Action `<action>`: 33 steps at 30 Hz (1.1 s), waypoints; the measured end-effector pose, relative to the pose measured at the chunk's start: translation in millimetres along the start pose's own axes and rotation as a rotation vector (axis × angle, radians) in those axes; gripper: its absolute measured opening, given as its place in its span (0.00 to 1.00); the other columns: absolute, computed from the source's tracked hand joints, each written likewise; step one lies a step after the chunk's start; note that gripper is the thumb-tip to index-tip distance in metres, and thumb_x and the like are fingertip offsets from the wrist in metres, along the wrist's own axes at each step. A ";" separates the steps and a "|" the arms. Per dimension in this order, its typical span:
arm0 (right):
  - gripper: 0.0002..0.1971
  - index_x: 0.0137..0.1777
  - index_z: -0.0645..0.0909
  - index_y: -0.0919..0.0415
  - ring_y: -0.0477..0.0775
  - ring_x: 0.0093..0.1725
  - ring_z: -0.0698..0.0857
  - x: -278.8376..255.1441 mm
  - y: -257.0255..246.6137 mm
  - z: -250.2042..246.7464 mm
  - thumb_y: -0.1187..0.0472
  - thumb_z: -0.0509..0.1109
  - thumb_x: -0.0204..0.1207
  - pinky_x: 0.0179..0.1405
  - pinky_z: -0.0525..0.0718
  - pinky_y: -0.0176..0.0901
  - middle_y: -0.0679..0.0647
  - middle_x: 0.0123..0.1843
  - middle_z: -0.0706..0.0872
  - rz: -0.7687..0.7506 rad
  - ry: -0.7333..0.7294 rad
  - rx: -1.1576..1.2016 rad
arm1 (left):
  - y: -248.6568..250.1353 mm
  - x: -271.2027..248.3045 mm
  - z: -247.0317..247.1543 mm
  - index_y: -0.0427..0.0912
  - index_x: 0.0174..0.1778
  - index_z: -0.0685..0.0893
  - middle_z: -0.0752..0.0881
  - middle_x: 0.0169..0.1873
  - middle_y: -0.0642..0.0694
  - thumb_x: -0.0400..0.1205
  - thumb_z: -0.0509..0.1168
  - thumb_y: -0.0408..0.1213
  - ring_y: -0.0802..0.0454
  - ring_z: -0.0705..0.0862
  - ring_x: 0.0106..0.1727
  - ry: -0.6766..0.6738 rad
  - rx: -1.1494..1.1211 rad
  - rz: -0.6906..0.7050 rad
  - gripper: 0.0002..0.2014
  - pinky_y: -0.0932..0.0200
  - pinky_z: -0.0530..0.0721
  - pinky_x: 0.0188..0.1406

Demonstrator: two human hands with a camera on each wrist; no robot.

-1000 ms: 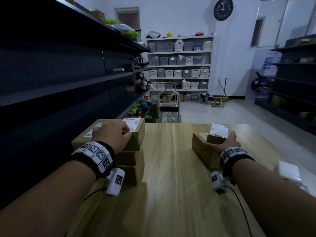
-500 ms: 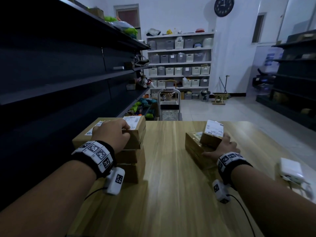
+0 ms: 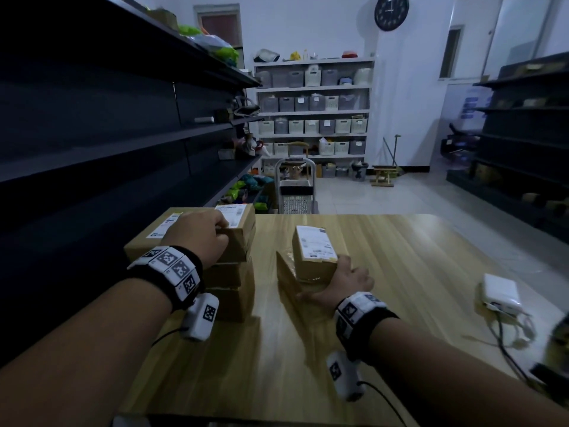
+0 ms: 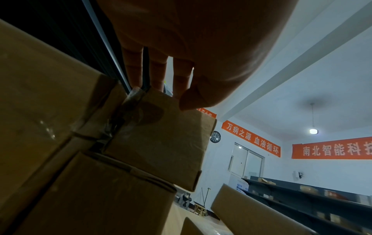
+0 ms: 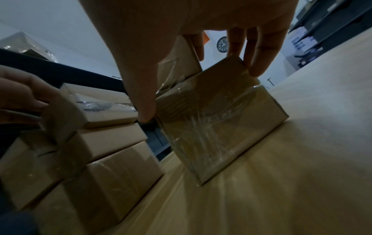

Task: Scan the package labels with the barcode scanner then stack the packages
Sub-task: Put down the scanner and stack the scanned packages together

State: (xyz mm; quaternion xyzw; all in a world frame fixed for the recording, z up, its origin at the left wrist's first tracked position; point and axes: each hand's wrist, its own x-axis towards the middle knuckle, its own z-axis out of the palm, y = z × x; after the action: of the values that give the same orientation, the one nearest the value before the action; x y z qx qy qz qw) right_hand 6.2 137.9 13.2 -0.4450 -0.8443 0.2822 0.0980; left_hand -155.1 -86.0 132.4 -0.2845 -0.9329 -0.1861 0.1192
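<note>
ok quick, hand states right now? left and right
Left hand: grips the top box of the stack, thumb on its near side, fingers over the top.
Right hand: grips the tilted lower box, a small labelled box resting on it.

The head view looks forward and down over the wooden surface (image 3: 400,272) toward far shelves. Each wrist view looks up from low along its hand, very near the boxes. All three share the wall clock (image 3: 391,12).
</note>
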 end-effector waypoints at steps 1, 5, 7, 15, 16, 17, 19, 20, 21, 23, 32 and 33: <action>0.65 0.86 0.54 0.43 0.70 0.85 0.63 -6.6 -4.1 3.8 0.26 0.88 0.55 0.80 0.74 0.70 0.62 0.82 0.63 -0.002 0.003 0.009 | 0.1 -0.2 -0.1 0.55 0.70 0.90 0.89 0.69 0.46 0.87 0.72 0.41 0.44 0.85 0.69 -0.004 -0.002 0.001 0.16 0.44 0.87 0.69; 0.59 0.83 0.61 0.45 0.69 0.82 0.68 -23.2 -19.4 20.9 0.25 0.85 0.56 0.79 0.77 0.68 0.62 0.80 0.68 -0.035 -0.001 0.031 | 1.4 -0.7 -1.7 0.54 0.72 0.90 0.89 0.70 0.46 0.88 0.71 0.41 0.44 0.85 0.70 -0.006 -0.003 -0.003 0.16 0.45 0.87 0.69; 0.56 0.82 0.65 0.46 0.70 0.81 0.69 -28.2 -23.4 28.3 0.23 0.82 0.58 0.79 0.78 0.66 0.63 0.79 0.70 -0.057 -0.021 0.011 | 1.4 -0.3 -1.8 0.54 0.72 0.90 0.89 0.70 0.46 0.87 0.71 0.41 0.44 0.86 0.69 -0.009 -0.016 -0.009 0.16 0.45 0.87 0.68; 0.50 0.92 0.65 0.46 0.62 0.89 0.69 -11.7 -17.4 40.3 0.35 0.83 0.73 0.89 0.72 0.59 0.56 0.92 0.67 -0.271 -0.063 0.000 | 0.0 -0.2 -3.3 0.54 0.71 0.91 0.89 0.71 0.46 0.87 0.72 0.41 0.44 0.86 0.71 0.000 -0.027 -0.010 0.16 0.46 0.87 0.69; 0.47 0.92 0.66 0.47 0.60 0.89 0.71 -8.9 -16.0 39.2 0.40 0.83 0.76 0.89 0.72 0.58 0.54 0.92 0.68 -0.294 -0.083 -0.006 | 0.1 -0.6 -2.9 0.54 0.71 0.91 0.89 0.71 0.46 0.87 0.72 0.41 0.44 0.86 0.71 0.006 -0.029 -0.009 0.16 0.46 0.87 0.69; 0.45 0.92 0.67 0.47 0.59 0.88 0.73 -7.4 -14.8 38.0 0.44 0.83 0.77 0.88 0.74 0.56 0.53 0.92 0.69 -0.310 -0.096 -0.006 | 0.1 -1.1 -2.5 0.53 0.71 0.91 0.89 0.71 0.46 0.87 0.72 0.41 0.44 0.86 0.71 0.008 -0.033 -0.010 0.16 0.46 0.87 0.69; 0.43 0.91 0.69 0.47 0.57 0.85 0.76 -7.3 -13.8 36.0 0.46 0.83 0.78 0.86 0.76 0.53 0.51 0.89 0.72 -0.347 -0.090 -0.023 | 0.1 -1.9 -1.5 0.54 0.71 0.90 0.90 0.71 0.46 0.86 0.72 0.40 0.44 0.86 0.71 0.007 -0.031 -0.006 0.16 0.47 0.87 0.69; 0.42 0.90 0.70 0.46 0.57 0.84 0.77 -8.2 -14.5 36.2 0.46 0.83 0.78 0.85 0.76 0.52 0.50 0.87 0.74 -0.364 -0.083 -0.037 | 0.1 -2.1 -1.2 0.54 0.71 0.90 0.90 0.71 0.46 0.86 0.72 0.40 0.44 0.86 0.71 0.005 -0.026 -0.002 0.17 0.47 0.87 0.68; 0.41 0.90 0.72 0.46 0.56 0.82 0.78 -9.8 -16.3 36.7 0.45 0.83 0.78 0.83 0.77 0.51 0.50 0.86 0.75 -0.380 -0.078 -0.041 | -0.1 -2.1 -1.0 0.54 0.71 0.91 0.90 0.71 0.46 0.86 0.72 0.40 0.44 0.86 0.71 0.006 -0.021 0.002 0.17 0.47 0.87 0.68; 0.38 0.87 0.76 0.45 0.56 0.79 0.81 -12.6 -20.5 41.2 0.45 0.84 0.77 0.80 0.79 0.49 0.50 0.82 0.78 -0.407 -0.078 -0.015 | -0.6 -1.9 -0.4 0.53 0.71 0.91 0.90 0.70 0.46 0.86 0.72 0.40 0.44 0.86 0.71 0.010 -0.021 0.013 0.16 0.48 0.87 0.68; 0.64 0.95 0.52 0.39 0.59 0.89 0.70 -17.3 -21.9 45.6 0.36 0.89 0.65 0.88 0.71 0.58 0.51 0.90 0.71 -0.412 -0.043 0.197 | -0.7 -1.9 -0.6 0.53 0.68 0.91 0.90 0.68 0.48 0.85 0.73 0.41 0.46 0.86 0.70 0.013 -0.042 0.014 0.16 0.46 0.88 0.69; 0.67 0.95 0.47 0.35 0.61 0.91 0.66 -17.2 -24.1 43.9 0.33 0.88 0.63 0.90 0.69 0.62 0.52 0.93 0.66 -0.417 -0.029 0.190 | -0.7 -1.3 -0.1 0.54 0.68 0.91 0.90 0.68 0.49 0.84 0.74 0.43 0.46 0.86 0.70 0.010 -0.041 0.012 0.15 0.46 0.88 0.69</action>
State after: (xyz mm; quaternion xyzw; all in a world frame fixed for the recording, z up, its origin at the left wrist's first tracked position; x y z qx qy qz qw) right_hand -18.8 96.2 -7.8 -0.2454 -0.8889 0.3403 0.1838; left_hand -154.4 -87.3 131.8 -0.2917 -0.9265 -0.2057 0.1190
